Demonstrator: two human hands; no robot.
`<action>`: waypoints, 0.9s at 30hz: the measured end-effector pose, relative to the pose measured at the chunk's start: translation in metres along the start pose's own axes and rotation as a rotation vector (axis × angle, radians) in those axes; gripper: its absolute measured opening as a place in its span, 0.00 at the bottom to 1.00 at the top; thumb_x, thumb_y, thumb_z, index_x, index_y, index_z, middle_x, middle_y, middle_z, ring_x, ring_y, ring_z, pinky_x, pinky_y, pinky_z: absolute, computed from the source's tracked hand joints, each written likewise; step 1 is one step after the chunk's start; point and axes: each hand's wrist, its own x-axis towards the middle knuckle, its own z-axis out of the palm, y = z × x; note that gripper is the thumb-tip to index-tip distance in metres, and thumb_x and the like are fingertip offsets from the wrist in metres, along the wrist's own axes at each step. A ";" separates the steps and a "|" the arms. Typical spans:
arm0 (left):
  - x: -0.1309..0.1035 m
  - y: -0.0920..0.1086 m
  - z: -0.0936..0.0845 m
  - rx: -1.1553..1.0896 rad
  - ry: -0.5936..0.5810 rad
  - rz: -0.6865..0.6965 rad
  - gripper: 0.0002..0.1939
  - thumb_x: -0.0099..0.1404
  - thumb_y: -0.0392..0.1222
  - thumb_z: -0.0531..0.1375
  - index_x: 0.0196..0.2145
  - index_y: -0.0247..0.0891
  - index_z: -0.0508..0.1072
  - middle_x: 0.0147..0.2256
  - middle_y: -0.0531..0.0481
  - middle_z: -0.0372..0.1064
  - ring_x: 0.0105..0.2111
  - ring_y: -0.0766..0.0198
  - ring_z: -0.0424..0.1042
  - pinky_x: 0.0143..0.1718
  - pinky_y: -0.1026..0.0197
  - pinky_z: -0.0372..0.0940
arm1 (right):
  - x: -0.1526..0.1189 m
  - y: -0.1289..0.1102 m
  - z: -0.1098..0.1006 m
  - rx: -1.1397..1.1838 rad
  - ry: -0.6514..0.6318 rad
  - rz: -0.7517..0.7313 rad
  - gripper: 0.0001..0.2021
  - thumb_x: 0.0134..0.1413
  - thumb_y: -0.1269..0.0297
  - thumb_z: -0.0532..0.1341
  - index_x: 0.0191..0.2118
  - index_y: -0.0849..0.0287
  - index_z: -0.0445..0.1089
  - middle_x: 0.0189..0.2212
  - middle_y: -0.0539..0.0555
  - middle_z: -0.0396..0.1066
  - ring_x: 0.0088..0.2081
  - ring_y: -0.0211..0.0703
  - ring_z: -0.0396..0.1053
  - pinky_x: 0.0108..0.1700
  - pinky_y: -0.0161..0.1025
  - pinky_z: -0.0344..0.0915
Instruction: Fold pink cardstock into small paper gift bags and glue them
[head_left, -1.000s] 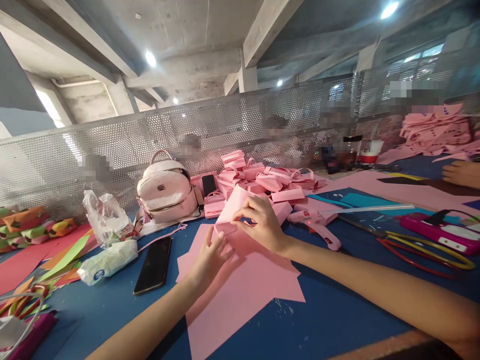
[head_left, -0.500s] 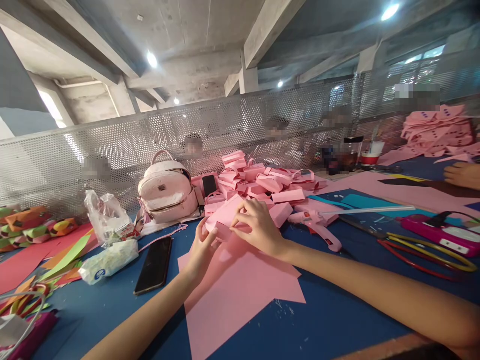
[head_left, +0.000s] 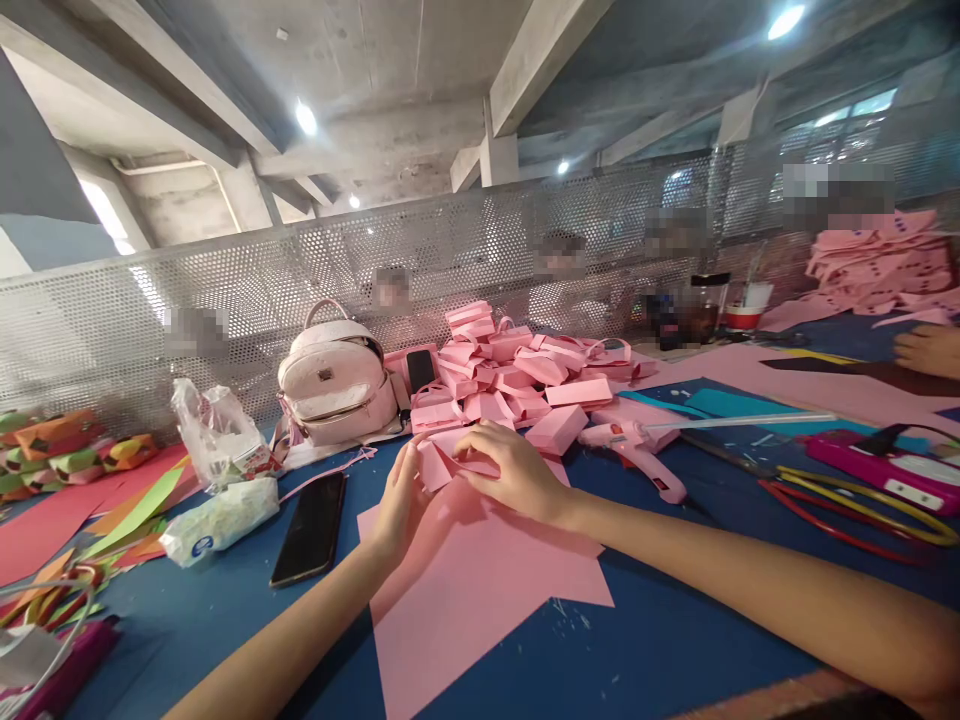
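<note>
Between my two hands is a small folded pink paper piece point(head_left: 435, 466), held above a large pink sheet point(head_left: 465, 590) on the blue table. My left hand point(head_left: 402, 505) grips its left side, thumb and fingers against the paper. My right hand point(head_left: 514, 470) has its fingers curled over the right side of the same piece. Just behind both hands rises a pile of folded pink paper boxes point(head_left: 517, 360). A pink glue gun point(head_left: 637, 455) lies to the right of my right hand.
A black phone point(head_left: 309, 530), tissue pack point(head_left: 219, 520) and pale backpack point(head_left: 334, 385) stand left. Rightward lie scissors point(head_left: 855, 515) and a magenta power strip point(head_left: 885, 470). Another person's hand point(head_left: 930, 350) rests at the far right. A perforated metal screen point(head_left: 465, 240) runs behind.
The folded piece has tilted and sits slightly lower between my hands. My right fingers have moved from a raised pinch to a flatter curl over it; my left fingers have straightened against its side.
</note>
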 end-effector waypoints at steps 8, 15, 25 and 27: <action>-0.001 -0.009 -0.010 0.051 -0.062 -0.064 0.30 0.65 0.55 0.65 0.62 0.47 0.66 0.60 0.43 0.67 0.61 0.45 0.63 0.60 0.45 0.59 | 0.003 -0.001 -0.007 -0.015 0.109 -0.044 0.08 0.60 0.76 0.62 0.37 0.54 0.74 0.36 0.51 0.76 0.40 0.45 0.72 0.43 0.41 0.65; -0.007 -0.007 -0.001 -0.017 -0.141 -0.116 0.31 0.68 0.54 0.63 0.65 0.45 0.63 0.54 0.43 0.71 0.54 0.51 0.70 0.58 0.47 0.62 | 0.007 -0.002 -0.013 -0.159 0.053 -0.185 0.10 0.65 0.71 0.58 0.42 0.53 0.77 0.37 0.51 0.78 0.41 0.46 0.71 0.45 0.43 0.63; -0.010 0.001 0.011 -0.030 -0.184 -0.035 0.19 0.68 0.56 0.61 0.49 0.40 0.75 0.50 0.45 0.73 0.53 0.53 0.70 0.55 0.50 0.66 | 0.007 -0.002 -0.018 -0.445 -0.017 -0.401 0.20 0.58 0.57 0.62 0.53 0.60 0.72 0.43 0.58 0.75 0.45 0.52 0.66 0.50 0.48 0.58; -0.009 -0.002 0.009 0.004 -0.171 -0.042 0.21 0.68 0.57 0.60 0.51 0.41 0.74 0.53 0.44 0.71 0.56 0.51 0.68 0.56 0.49 0.66 | 0.008 0.001 -0.018 -0.485 -0.005 -0.400 0.15 0.62 0.59 0.61 0.50 0.60 0.73 0.42 0.57 0.77 0.44 0.51 0.67 0.50 0.47 0.57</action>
